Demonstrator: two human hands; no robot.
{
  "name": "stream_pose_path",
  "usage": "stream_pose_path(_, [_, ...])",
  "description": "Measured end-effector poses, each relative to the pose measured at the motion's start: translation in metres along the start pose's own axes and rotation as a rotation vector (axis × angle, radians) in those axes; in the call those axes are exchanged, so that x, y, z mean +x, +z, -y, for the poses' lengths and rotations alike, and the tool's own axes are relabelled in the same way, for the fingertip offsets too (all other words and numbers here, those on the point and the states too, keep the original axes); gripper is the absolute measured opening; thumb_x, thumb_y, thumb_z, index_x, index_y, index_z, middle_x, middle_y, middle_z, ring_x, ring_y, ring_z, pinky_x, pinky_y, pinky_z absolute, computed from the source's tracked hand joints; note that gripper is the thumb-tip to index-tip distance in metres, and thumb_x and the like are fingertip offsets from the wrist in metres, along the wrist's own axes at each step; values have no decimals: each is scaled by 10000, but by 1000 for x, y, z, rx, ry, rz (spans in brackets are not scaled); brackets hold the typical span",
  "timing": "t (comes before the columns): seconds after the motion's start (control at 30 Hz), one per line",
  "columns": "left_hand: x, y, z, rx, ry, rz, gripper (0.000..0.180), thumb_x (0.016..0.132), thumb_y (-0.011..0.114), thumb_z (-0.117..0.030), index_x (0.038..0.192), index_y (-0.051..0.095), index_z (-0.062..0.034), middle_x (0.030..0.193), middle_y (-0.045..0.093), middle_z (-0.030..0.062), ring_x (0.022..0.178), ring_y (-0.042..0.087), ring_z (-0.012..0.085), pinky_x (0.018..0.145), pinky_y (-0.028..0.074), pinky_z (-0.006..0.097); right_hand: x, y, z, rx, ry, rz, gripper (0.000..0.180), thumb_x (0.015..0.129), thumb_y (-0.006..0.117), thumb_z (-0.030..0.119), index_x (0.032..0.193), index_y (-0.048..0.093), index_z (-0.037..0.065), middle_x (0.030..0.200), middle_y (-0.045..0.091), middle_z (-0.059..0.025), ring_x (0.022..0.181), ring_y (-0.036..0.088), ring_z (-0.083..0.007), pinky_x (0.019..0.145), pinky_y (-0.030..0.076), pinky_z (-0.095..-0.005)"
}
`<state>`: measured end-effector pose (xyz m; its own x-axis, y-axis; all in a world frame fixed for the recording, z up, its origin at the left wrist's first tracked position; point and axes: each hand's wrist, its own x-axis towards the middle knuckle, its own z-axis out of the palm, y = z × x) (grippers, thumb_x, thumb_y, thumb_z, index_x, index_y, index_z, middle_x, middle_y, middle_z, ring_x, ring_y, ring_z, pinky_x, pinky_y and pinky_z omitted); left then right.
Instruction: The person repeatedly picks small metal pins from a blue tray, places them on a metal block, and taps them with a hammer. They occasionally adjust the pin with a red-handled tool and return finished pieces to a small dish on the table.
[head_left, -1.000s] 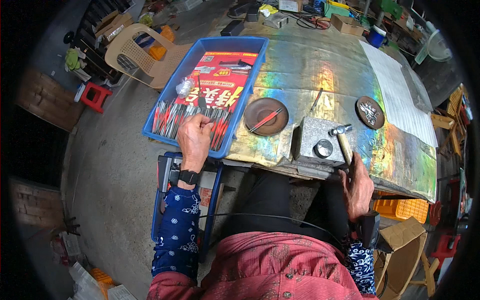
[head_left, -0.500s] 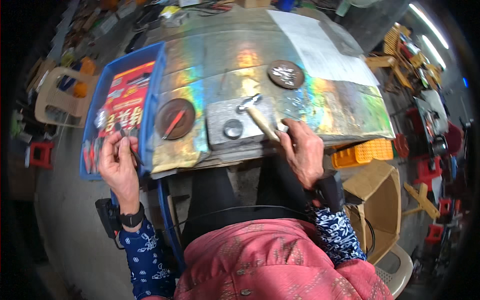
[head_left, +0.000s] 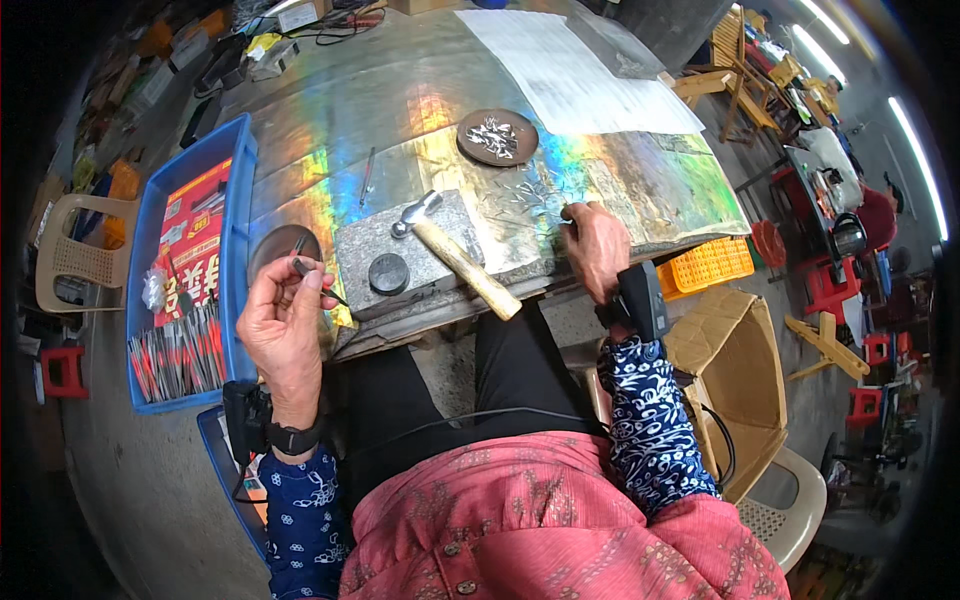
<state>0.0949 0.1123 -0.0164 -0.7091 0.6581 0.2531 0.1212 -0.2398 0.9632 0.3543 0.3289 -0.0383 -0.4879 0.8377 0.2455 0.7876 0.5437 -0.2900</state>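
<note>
Left hand [head_left: 283, 325] raised palm-up just off the near edge of the worktop [head_left: 400, 90], fingers pinched on a small dark metal piece [head_left: 303, 266] with a thin red-tipped part poking out toward the right. Held right in front of a round brown dish [head_left: 272, 246] at the worktop's left corner. Just left of that, a blue tray [head_left: 238, 200] with red packaging and a row of red-and-silver pieces [head_left: 180, 352] at its near end.

Right hand [head_left: 594, 247] resting on the near worktop edge, fingers curled over something small; exactly what, cannot tell. Between the 2 hands, a grey stone block [head_left: 440, 260] bearing a round black disc [head_left: 388, 272] and a wooden-handled hammer [head_left: 455, 255], lying loose, head toward the far side, handle jutting past the block toward the body. Farther back, a 2nd brown dish [head_left: 497, 137] holding small silvery bits, with a large sheet of paper [head_left: 575, 75] beyond it. Below the right wrist, an open cardboard box [head_left: 735, 370] beside an orange crate [head_left: 710, 265].
</note>
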Motion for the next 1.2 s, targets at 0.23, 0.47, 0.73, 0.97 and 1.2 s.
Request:
stream_pose_path(0.23, [-3,4,2,87,43,-18,160,879,638,25,1034,609,47,904,633,59,784,620,87,625,541,213,16,26,-6,-103,-123,-14,78,725,570,32,793,606,15,843,593,-198,793,617,-393,698,496,-452])
stream_pose_path(0.47, [-8,4,8,90,13,-36,172,845,662,64,1011,621,46,914,645,51,792,605,74,659,526,201,27,41,-18,-209,-224,-35,38,734,562,32,716,593,21,748,588,-202,736,644,-378,602,497,-436])
stream_pose_path(0.73, [-24,6,27,114,-28,-38,127,806,695,65,925,652,68,950,621,67,778,604,92,636,508,213,39,42,-26,-229,-503,-147,62,729,587,82,782,559,68,706,557,-137,666,591,-297,583,469,-370])
stream_pose_path(0.97, [-19,-1,16,156,128,-104,165,831,680,54,992,659,83,988,649,95,768,620,108,655,520,220,25,8,8,-122,-174,9,152,783,614,59,882,517,-4,802,580,-204,740,603,-381,659,478,-454])
stream_pose_path(1.2, [-13,17,16,214,156,-80,220,820,699,28,1034,669,64,917,688,80,767,633,88,682,511,219,-1,-23,61,278,-191,-15,112,829,605,62,919,567,9,789,619,-183,711,617,-317,657,489,-378])
